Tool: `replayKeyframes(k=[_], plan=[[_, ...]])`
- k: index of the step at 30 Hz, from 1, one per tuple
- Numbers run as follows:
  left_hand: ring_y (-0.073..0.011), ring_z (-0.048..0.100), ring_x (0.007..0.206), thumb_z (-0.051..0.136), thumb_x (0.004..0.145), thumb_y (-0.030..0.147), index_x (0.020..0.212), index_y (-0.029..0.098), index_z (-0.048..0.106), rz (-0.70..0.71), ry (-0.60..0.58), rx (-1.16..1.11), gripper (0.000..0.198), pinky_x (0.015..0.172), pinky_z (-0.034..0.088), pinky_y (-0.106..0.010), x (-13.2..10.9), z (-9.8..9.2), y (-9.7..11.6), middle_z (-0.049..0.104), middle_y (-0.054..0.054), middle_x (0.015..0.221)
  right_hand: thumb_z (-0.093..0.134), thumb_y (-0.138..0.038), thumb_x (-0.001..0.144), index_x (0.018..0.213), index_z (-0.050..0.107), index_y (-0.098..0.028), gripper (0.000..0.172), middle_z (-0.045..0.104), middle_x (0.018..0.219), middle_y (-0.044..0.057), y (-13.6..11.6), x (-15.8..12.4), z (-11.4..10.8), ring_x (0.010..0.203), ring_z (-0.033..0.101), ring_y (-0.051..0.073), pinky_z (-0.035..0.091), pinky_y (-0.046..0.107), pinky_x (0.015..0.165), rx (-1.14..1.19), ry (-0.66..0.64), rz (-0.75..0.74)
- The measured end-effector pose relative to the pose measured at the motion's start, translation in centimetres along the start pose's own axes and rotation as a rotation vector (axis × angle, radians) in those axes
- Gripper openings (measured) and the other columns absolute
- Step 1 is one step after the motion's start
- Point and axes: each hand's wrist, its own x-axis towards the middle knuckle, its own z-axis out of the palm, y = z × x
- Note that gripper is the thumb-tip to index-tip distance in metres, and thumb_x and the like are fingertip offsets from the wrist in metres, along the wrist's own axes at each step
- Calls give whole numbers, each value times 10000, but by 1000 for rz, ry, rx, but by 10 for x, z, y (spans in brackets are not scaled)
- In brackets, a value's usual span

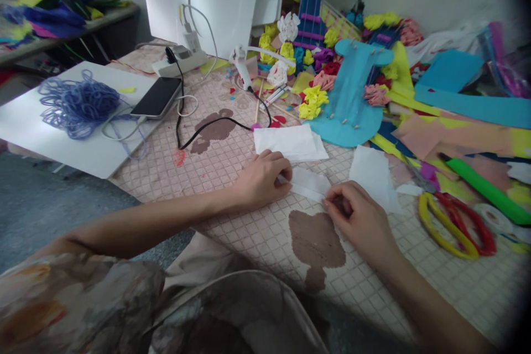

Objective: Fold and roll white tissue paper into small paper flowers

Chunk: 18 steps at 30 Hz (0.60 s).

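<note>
The white sheet is pinched at its left end by the left hand and at its right end by the right hand — each grip pressed together on it, fingers curled. The sheet is laid flat on the tabletop between them — both forearms are angled inward, wrists low

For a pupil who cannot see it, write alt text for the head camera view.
The left hand and right hand pinch the two ends of a small white paper strip on a pink checked mat. White sheets, scissors and paper flowers lie nearby.
</note>
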Motion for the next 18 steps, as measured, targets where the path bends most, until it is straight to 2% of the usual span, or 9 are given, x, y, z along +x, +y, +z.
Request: replayKeyframes(k=[6,9,11,13,18], plan=[[-193,489,958,557,775,116,868,211,682,25,-81,-26,182,870,386,-355,1,-2,4,587,-39,952,511,-203,857,833,561,-228,60,584,845,3,-1,4,-2,693,555,149,398,273,591,28,-64,-31],[-217,490,971,591,808,261,851,198,673,-16,-101,55,112,851,382,-370,5,-2,10,591,-47,947,532,-266,859,798,556,-218,81,591,799,-1,-6,7,0,680,562,153,385,275,588,-10,-17,4],[-230,492,964,586,827,404,817,185,660,-41,-96,120,232,828,377,-378,8,0,15,591,-56,931,565,-301,842,761,543,-216,120,586,758,-14,-10,9,4,660,559,151,365,271,572,-62,20,32],[-235,492,959,580,826,458,789,179,646,-56,-95,177,290,810,365,-380,10,3,18,588,-60,925,598,-318,818,727,525,-216,155,575,725,-27,-14,10,7,643,554,151,339,266,550,-118,46,64],[-234,477,961,629,789,394,785,178,618,-66,-84,242,216,794,337,-372,8,8,21,579,-55,946,636,-349,795,722,510,-219,195,568,723,-35,-17,10,10,651,554,154,312,262,534,-179,63,90]])
